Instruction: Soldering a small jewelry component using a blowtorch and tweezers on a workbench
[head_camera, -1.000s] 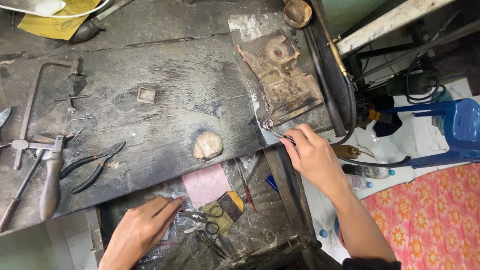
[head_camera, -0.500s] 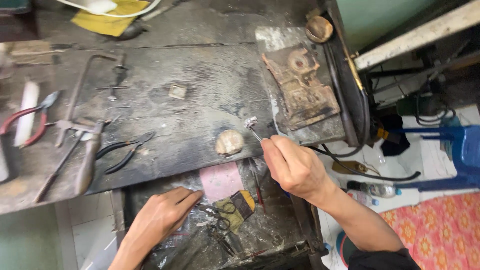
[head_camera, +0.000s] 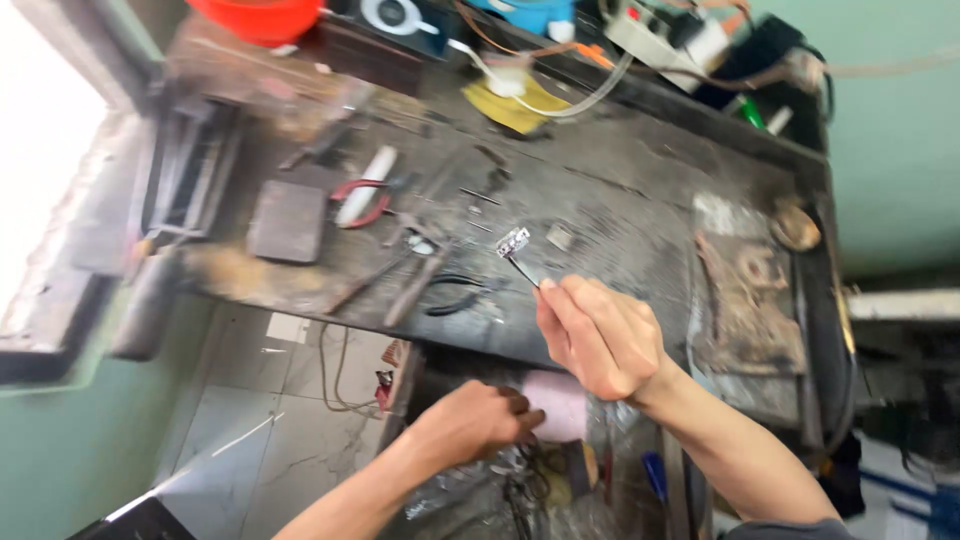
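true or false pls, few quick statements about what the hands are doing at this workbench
1. The right hand holds a thin tool with a small shiny metal piece at its tip. True.
2. The left hand rests on top of the workbench. False: it reaches into the drawer below the bench edge.
3. A red-handled pair of pliers lies on the bench. True.
4. The shiny piece lies flat on the bench. False: it is raised above it.

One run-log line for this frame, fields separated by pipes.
right hand: holds thin tweezers gripping small silvery metal piece | left hand: in open drawer by pink pad | dark workbench: pliers
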